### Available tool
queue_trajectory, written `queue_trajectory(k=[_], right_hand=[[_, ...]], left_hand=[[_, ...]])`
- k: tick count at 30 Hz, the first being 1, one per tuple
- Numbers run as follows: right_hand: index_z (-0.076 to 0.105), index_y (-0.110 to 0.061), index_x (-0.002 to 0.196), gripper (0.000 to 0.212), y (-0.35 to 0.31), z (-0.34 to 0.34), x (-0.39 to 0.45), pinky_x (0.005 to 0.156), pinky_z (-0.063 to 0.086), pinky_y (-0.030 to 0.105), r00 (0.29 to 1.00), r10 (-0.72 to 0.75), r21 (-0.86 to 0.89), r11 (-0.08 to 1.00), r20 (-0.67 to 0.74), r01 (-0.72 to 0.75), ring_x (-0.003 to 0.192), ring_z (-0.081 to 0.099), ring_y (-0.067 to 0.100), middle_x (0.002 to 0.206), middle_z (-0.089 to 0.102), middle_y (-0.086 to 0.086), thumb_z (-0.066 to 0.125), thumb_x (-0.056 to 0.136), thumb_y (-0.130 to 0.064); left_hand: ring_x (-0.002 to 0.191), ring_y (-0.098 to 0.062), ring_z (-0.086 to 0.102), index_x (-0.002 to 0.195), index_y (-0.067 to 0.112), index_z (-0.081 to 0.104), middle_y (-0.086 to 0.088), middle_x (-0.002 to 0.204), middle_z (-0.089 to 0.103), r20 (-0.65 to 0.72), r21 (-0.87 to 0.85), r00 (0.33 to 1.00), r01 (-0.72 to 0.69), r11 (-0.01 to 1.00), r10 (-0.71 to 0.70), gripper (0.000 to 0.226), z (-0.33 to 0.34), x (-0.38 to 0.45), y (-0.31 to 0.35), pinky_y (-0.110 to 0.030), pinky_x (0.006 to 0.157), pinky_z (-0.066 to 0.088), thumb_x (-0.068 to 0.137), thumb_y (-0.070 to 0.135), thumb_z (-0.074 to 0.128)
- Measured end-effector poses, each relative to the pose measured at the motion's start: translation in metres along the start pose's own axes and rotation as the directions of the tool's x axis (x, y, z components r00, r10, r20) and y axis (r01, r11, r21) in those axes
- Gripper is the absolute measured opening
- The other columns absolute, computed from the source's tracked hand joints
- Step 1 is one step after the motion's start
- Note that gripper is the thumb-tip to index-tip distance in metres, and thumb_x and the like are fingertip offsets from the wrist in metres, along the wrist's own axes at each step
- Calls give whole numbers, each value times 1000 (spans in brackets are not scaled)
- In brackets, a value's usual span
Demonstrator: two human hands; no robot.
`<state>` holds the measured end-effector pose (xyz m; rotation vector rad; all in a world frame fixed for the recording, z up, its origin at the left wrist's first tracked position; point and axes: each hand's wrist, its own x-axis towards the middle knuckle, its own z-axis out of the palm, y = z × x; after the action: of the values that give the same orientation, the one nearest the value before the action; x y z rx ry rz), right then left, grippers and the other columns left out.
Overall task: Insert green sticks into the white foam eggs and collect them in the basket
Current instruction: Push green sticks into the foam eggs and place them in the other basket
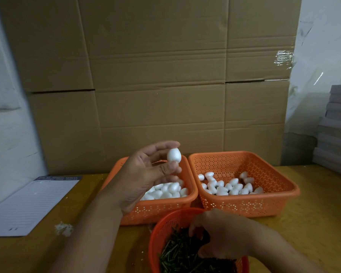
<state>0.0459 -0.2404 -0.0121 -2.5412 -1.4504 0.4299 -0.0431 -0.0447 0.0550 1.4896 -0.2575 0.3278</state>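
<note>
My left hand [148, 174] holds one white foam egg [174, 155] between thumb and fingertips, raised above the left orange basket [191, 196], which is heaped with white eggs. The right orange basket [283, 194] holds several more white eggs across its floor. At the bottom, a round red basket [159, 231] is filled with dark green sticks [177, 253]. My right hand [219, 233] reaches down into that pile with its fingers curled among the sticks; whether it grips one is hidden.
A wall of brown cardboard boxes [156, 75] rises right behind the baskets. A lined paper pad [30, 205] lies on the yellow table [313, 223] at the left, with white foam crumbs [64, 229] beside it. Grey stacked boxes [337, 131] stand at the right edge.
</note>
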Motion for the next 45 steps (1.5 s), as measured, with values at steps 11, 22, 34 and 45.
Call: queue_trajectory(k=[11, 22, 34, 45], right_hand=[[70, -32, 112, 23, -2, 2, 0, 77, 46, 14, 1000, -27, 54, 998, 14, 26, 93, 61, -2, 110, 69, -14, 69, 89, -34], [74, -30, 106, 19, -6, 1, -1, 78, 49, 13, 998, -53, 86, 995, -14, 54, 86, 63, -7, 102, 73, -16, 65, 90, -33], [62, -12, 72, 27, -16, -1, -5, 55, 47, 34, 985, -41, 30, 998, -168, 47, 57, 58, 17, 70, 65, 3, 59, 83, -37], [43, -18, 61, 26, -17, 1, -4, 46, 34, 24, 955, -101, 30, 993, -279, 113, 50, 43, 10, 59, 49, -1, 61, 79, -24]], left_hand=[[72, -14, 65, 104, 24, 77, -1, 79, 69, -31, -2, 999, -8, 1000, 8, 60, 0, 2, -1, -25, 71, 56, 53, 53, 94], [90, -14, 71, 116, 28, 74, 2, 100, 73, -51, -10, 998, -30, 1000, 29, 49, -3, 1, -1, -25, 79, 57, 71, 38, 89], [94, -20, 73, 115, 31, 73, -6, 106, 75, -96, -18, 994, -46, 999, 44, 49, -3, 2, -1, -28, 77, 58, 67, 31, 84], [96, -17, 73, 106, 27, 77, -2, 104, 76, -103, -8, 994, -27, 1000, 26, 41, -4, 2, -1, -23, 77, 57, 66, 30, 85]])
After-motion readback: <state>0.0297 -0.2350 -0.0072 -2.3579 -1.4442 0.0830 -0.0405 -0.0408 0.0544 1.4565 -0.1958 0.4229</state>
